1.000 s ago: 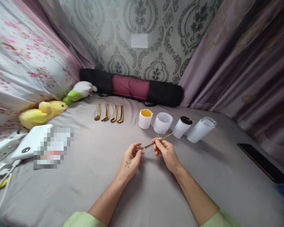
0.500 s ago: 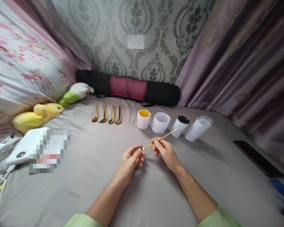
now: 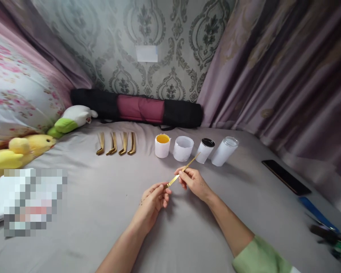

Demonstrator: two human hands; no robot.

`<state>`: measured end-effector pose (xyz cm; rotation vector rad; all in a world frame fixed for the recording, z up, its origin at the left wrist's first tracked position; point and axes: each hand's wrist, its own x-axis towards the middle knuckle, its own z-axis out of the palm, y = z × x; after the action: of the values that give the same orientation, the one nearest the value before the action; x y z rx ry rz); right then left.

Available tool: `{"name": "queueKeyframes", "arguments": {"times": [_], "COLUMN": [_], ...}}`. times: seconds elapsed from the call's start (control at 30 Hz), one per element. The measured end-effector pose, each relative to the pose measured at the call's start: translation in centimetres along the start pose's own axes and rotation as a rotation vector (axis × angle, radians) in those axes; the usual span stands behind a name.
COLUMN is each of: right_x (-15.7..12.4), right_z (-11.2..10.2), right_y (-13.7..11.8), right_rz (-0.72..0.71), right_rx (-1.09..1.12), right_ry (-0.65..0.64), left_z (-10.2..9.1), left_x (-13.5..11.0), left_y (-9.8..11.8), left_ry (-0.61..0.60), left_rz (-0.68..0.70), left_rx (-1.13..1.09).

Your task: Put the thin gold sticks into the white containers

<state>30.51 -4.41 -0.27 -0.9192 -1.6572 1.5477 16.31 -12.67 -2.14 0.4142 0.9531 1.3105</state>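
Observation:
A thin gold strip (image 3: 174, 179) slants up and to the right between my two hands, over the grey sheet. My left hand (image 3: 152, 203) pinches its lower end between thumb and fingers, partly hiding that end. Higher up, my right hand (image 3: 195, 185) grips it with thumb and fingertips. The strip's narrow tip shows beyond the right fingers, in front of a white-wrapped cup with a black inside (image 3: 205, 151). Several small bundles of similar gold strips (image 3: 124, 144), bent at their lower ends, lie in a row behind and left of my hands.
Beside the black-lined cup stand a yellow-lined cup (image 3: 162, 149), a wide translucent cup (image 3: 183, 151) and a tall clear-rimmed one (image 3: 224, 152). A dark phone (image 3: 285, 177) and a blue strap (image 3: 318, 214) lie right. Plush toys (image 3: 25, 151) and a long bag (image 3: 140, 108) line the edges.
The view has turned right, so the surroundings sit further left. A longer stretch of the gold strip shows between my hands, which still hold it.

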Motion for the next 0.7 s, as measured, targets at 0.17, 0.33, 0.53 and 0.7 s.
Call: {"name": "queueKeyframes", "arguments": {"times": [0.17, 0.33, 0.53, 0.7], "right_x": [-0.3, -0.8, -1.4, -1.5], "right_z": [-0.6, -0.9, -1.5, -2.5], "right_y": [-0.3, -0.7, -0.7, -0.9], "right_rz": [0.035, 0.058, 0.081, 0.063], "right_rx": [-0.026, -0.055, -0.049, -0.022], "right_ry": [-0.008, -0.008, 0.021, 0.086], "left_z": [0.4, 0.2, 0.1, 0.1], "left_x": [-0.2, -0.4, -0.4, -0.4], "left_y": [0.1, 0.0, -0.1, -0.2], "left_ry": [-0.022, -0.089, -0.101, -0.088], "left_rz": [-0.083, -0.138, -0.185, -0.190], "left_rx": [-0.007, -0.010, 0.012, 0.012]}}
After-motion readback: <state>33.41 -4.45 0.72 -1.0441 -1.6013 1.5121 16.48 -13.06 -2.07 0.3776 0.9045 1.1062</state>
